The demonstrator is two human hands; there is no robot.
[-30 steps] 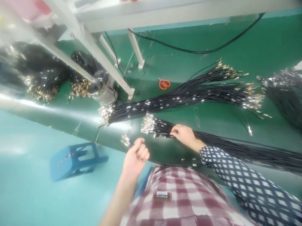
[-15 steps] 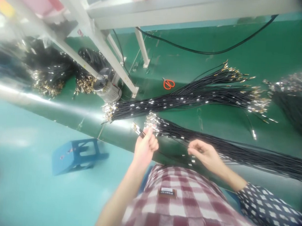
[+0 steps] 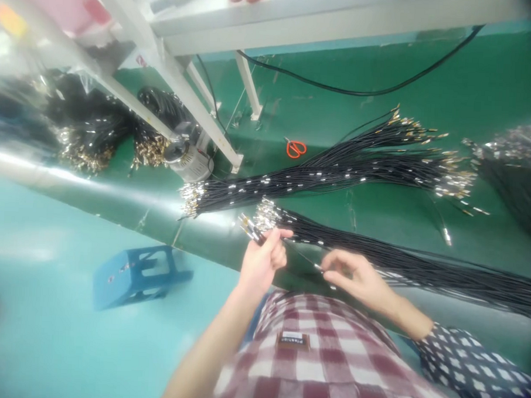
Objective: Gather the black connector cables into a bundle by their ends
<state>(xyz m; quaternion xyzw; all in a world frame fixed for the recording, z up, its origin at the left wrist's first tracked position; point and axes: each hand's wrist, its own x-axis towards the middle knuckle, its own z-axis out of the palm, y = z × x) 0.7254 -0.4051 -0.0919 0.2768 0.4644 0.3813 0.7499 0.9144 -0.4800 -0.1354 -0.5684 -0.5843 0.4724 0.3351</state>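
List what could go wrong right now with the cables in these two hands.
1. The left hand grips a few black cables just behind their metal tips; a tug by the right hand, which pinches one cable further along, might bend a connector.
2. The near bundle lies close to the edge of the green table, so a snagged strand may drag others off.
3. The near bundle lies right beside the far bundle; strands could mix.

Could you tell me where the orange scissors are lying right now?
The orange scissors lie on the green table, far side, just beyond the upper bundle of black wires and right of the white frame leg.
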